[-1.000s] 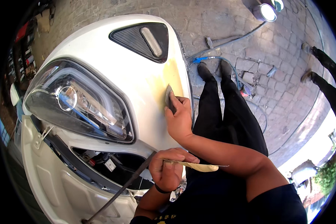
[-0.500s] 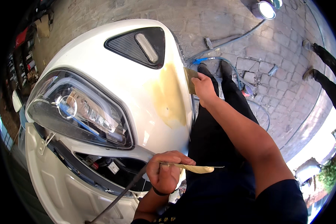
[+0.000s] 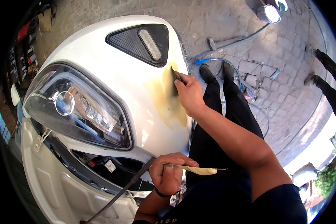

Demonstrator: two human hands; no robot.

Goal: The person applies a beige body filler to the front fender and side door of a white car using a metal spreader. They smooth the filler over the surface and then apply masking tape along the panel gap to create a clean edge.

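My right hand (image 3: 190, 94) grips a thin, dark putty spreader (image 3: 175, 75), its edge against the white car bumper (image 3: 136, 80). Beneath and beside it lies a smeared patch of yellowish body filler (image 3: 161, 98), thin at its borders, with a small dark spot low in it. Lower down, my left hand (image 3: 167, 174) pinches a thin putty board, seen nearly edge-on, between thumb and fingers. A thick strip of pale yellow filler (image 3: 203, 170) clings to the board's underside. A black triangular lamp panel (image 3: 138, 43) sits just above the patch.
Left of the patch is a headlight (image 3: 78, 108); below it the raised hood (image 3: 59, 171) is propped by a dark rod (image 3: 119, 190). On the paving lie a hammer (image 3: 212, 43), a hose with a blue fitting (image 3: 203, 61) and a bucket (image 3: 268, 14). Another person's legs (image 3: 330, 67) stand at right.
My right hand has brought the spreader left from the bumper's outer edge onto the upper part of the filler patch. My left hand still holds the loaded board in nearly the same place.
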